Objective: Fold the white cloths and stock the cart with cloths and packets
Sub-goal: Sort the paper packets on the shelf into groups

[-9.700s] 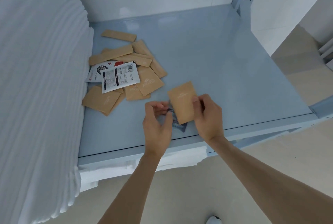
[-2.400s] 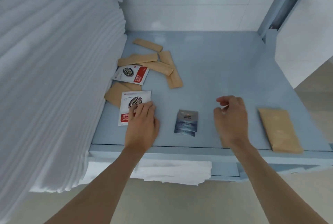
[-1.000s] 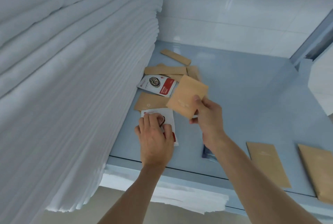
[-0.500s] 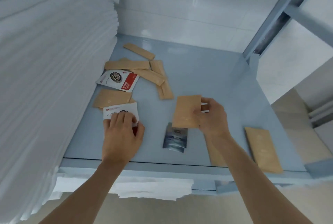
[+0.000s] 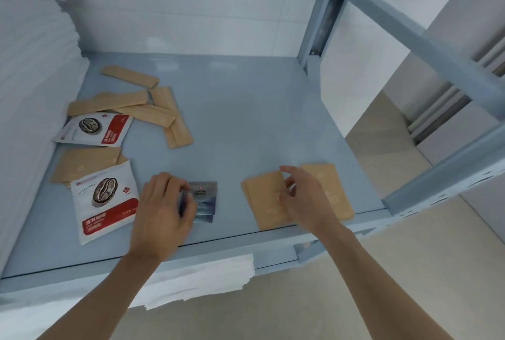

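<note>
Below the front lip of the blue cart shelf [image 5: 246, 110], folded white cloths [image 5: 196, 282] stick out from the level underneath. On the shelf near its front edge, the left hand [image 5: 161, 211] has its fingers curled round the left side of a small stack of silver-blue foil packets [image 5: 205, 200], pinching it against the shelf. Left of that hand lies a white coffee sachet [image 5: 105, 200] printed with a dark coffee bean and a red panel. The right hand [image 5: 306, 197] hovers with fingers loosely bent over a stack of flat tan paper packets [image 5: 265, 197], its fingertips at the stack's right edge; whether it actually grips one I cannot tell. Just right of that stack, partly under the wrist, lies a second tan packet pile [image 5: 330, 192]. Farther back on the left sit more tan square packets [image 5: 84, 164], then a second white coffee sachet [image 5: 93, 129], and beyond it a loose scatter of long narrow tan sticks [image 5: 153, 115]. A tall stack of folded white cloths [image 5: 30, 88] fills the left side against the shelf.
</note>
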A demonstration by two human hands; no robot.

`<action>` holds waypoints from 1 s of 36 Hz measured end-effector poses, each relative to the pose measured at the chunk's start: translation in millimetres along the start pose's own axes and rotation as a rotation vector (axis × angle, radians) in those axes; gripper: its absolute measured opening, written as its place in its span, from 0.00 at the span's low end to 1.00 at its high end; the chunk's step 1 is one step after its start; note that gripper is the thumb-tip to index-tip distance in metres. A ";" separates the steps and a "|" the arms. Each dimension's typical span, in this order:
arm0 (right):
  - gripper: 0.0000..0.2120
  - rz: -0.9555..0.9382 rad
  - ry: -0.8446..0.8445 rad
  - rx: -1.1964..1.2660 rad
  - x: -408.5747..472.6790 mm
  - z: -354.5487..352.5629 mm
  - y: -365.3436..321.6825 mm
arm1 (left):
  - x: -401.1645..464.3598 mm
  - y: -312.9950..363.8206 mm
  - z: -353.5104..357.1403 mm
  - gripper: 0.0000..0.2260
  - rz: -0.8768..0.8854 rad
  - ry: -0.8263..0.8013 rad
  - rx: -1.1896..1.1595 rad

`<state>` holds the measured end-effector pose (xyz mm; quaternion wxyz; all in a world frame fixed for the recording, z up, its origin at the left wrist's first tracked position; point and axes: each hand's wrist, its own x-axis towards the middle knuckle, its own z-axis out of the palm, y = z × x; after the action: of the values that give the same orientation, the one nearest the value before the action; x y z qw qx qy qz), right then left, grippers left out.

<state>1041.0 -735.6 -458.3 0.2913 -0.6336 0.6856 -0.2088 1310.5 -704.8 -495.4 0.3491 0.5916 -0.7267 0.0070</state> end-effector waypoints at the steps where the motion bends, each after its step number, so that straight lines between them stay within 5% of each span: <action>1: 0.28 -0.006 0.007 -0.009 -0.8 2.3 0.0 | 0.2 -1.4 0.5 0.12 0.005 -0.001 0.005; 10: 0.20 -0.101 0.118 -0.047 4.2 14.6 -23.9 | 1.8 -0.7 -8.0 0.13 -0.129 0.000 -0.077; 14: 0.14 -0.165 0.114 -0.014 17.0 29.4 -59.2 | 3.3 4.2 -16.0 0.05 -0.376 0.144 -0.226; 17: 0.12 -0.228 0.039 0.018 28.6 61.6 -107.9 | 7.7 -16.6 -36.2 0.06 -0.437 0.251 -0.121; 23: 0.15 -0.402 -0.212 0.026 25.0 144.1 -204.2 | -14.1 -66.0 -54.8 0.04 -0.402 0.039 0.233; 30: 0.20 -0.327 -0.186 -0.155 40.0 201.8 -261.0 | -17.9 -76.6 -51.7 0.17 -0.492 0.118 0.142; 36: 0.25 -0.366 -0.089 -0.417 47.6 222.6 -259.9 | -18.5 -81.4 -52.6 0.06 -0.681 0.240 -0.002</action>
<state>1381.7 -792.9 -459.8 0.1422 -0.8016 0.5745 -0.0841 1408.2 -691.2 -498.0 0.4147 0.7944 -0.4418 -0.0411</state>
